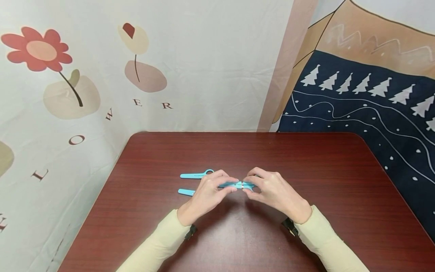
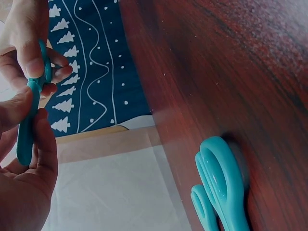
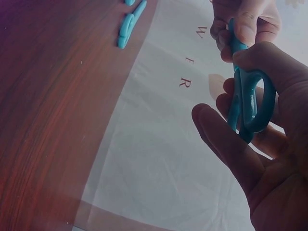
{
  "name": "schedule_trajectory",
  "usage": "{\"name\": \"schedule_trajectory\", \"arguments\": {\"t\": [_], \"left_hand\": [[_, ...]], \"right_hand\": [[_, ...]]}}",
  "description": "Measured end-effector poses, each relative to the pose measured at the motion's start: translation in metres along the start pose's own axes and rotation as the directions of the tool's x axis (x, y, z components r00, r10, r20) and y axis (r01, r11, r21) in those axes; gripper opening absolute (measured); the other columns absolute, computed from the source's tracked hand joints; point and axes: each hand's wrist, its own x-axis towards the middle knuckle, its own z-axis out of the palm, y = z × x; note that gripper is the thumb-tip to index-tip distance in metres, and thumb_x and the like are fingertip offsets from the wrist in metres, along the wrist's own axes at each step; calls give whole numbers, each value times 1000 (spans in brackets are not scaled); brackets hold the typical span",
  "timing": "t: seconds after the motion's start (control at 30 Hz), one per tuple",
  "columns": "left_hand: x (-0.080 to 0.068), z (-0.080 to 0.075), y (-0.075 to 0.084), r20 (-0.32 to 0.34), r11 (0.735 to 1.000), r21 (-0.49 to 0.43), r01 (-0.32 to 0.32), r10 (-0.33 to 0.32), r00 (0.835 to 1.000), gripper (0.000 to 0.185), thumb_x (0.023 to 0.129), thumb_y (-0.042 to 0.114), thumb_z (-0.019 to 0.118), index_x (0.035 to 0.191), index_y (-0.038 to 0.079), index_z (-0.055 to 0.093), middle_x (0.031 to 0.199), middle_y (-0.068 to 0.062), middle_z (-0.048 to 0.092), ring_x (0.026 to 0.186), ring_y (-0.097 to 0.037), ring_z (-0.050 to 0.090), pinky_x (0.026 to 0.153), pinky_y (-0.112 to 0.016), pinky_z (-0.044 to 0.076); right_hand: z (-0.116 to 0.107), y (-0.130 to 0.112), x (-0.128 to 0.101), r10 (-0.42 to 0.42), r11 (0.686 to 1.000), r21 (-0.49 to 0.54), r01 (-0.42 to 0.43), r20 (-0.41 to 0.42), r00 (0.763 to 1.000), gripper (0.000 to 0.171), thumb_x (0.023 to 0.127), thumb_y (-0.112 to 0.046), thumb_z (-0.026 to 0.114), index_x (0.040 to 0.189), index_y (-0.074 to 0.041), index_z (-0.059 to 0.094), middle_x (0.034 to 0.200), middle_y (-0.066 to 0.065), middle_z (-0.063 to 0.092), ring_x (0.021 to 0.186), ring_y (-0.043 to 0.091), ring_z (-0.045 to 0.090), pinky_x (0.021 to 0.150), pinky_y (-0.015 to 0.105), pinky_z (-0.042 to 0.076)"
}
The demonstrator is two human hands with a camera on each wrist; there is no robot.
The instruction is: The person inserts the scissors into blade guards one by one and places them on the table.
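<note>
Light-blue scissors [image 1: 234, 184] are held up between both hands above the table. My left hand [image 1: 210, 190] pinches the blade end between thumb and fingers. At the handle end, my right hand [image 1: 273, 189] grips the scissors near the pivot; the finger loops [image 3: 249, 103] show in the right wrist view. In the left wrist view the blade part [image 2: 26, 137] looks thick and rounded at the tip, and the blades appear closed. A second pair of scissors [image 1: 193, 175] lies on the table beyond the left hand. A third pair [image 1: 185, 192] is partly hidden by that hand.
The dark red wooden table [image 1: 306, 158] has rounded far corners. Behind it hangs a pale cloth [image 1: 210, 94] printed with flowers and letters. A navy cloth [image 1: 340, 105] with white trees hangs at the right.
</note>
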Motion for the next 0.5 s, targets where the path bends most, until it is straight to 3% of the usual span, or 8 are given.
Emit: {"name": "schedule_trajectory", "arguments": {"t": [0.27,0.5], "left_hand": [[0,0,0,2,1000,4,-6,6,1000,21,87,8,84,108,7,80,93,4,68,81,-8,63,68,-19,56],[0,2,-1,-12,999,9,-51,52,999,22,87,9,84,108,7,80,92,3,70,78,-8,62,66,-17,54]], "right_hand": [[-1,-1,1,9,1000,0,-9,3,1000,23,76,-11,92,90,-7,74,96,0,63,55,3,54,54,7,43],[-1,-2,2,6,1000,15,-6,12,1000,23,76,-11,92,92,-7,75,97,1,64,56,3,54,56,7,44]]}}
